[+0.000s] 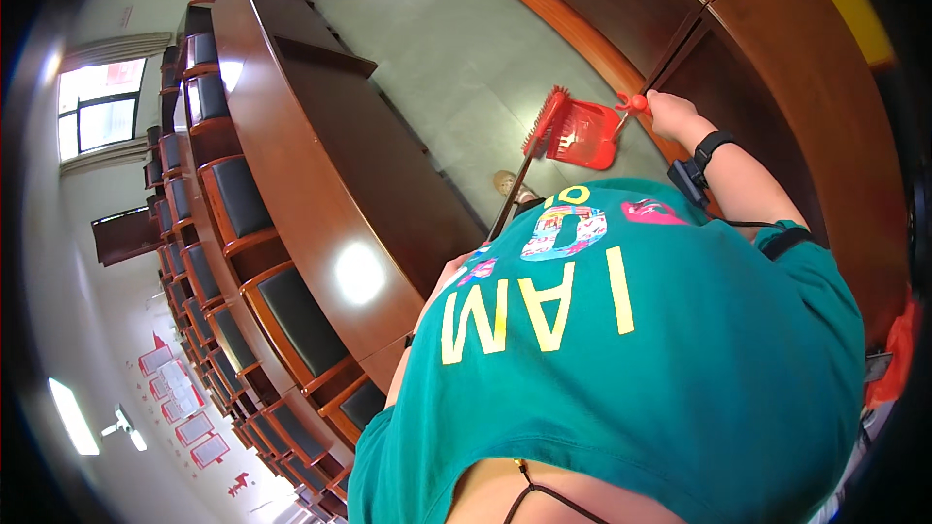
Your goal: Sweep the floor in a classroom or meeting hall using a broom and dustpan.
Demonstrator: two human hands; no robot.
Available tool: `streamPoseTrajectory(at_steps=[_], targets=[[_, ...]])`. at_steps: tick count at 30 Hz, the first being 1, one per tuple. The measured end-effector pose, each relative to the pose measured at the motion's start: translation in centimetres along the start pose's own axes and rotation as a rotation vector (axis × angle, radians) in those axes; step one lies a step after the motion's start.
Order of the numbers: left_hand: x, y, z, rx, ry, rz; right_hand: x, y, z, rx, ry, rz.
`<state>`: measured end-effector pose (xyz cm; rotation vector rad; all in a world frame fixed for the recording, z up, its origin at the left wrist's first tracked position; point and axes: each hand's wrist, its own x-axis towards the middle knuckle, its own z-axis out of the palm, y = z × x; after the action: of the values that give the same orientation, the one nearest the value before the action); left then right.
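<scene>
At the right, my right hand is closed around the red upper end of the handle of a red dustpan. The pan hangs low over the grey floor, its open side toward the left. Against that side are the red bristles of a broom. The broom's dark handle slants down and left in view, toward my left hand. Only a bit of that hand shows beside my green shirt; the shirt hides its fingers, but the handle runs right to it. A dark band is on my right wrist.
Grey tiled floor runs between a long brown desk on the left and brown wooden panelling on the right. Rows of black-backed chairs stand beyond the desk. One shoe shows below the broom. A red bag sits at the right edge.
</scene>
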<state>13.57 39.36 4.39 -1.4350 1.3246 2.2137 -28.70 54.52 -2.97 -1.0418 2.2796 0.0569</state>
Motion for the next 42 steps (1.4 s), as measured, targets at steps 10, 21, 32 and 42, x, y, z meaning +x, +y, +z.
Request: streamPoseTrajectory(at_steps=[10,21,32,42], targets=[[8.8,3.2,-4.4,0.747,0.272,0.098,-3.1,1.2,3.6,0.120,0.094,0.007],[23.2,8.7,-2.6,0.811,0.164,0.028,-12.6,1.7,6.4,0.210,0.056,0.293],[22.4,5.4,2.3,1.283,-0.028,-0.018,-16.1,2.2,8.5,0.302,0.084,0.418],[13.7,-0.9,0.1,1.251,0.032,-0.033,-17.6,6.6,9.6,0.311,0.050,0.280]])
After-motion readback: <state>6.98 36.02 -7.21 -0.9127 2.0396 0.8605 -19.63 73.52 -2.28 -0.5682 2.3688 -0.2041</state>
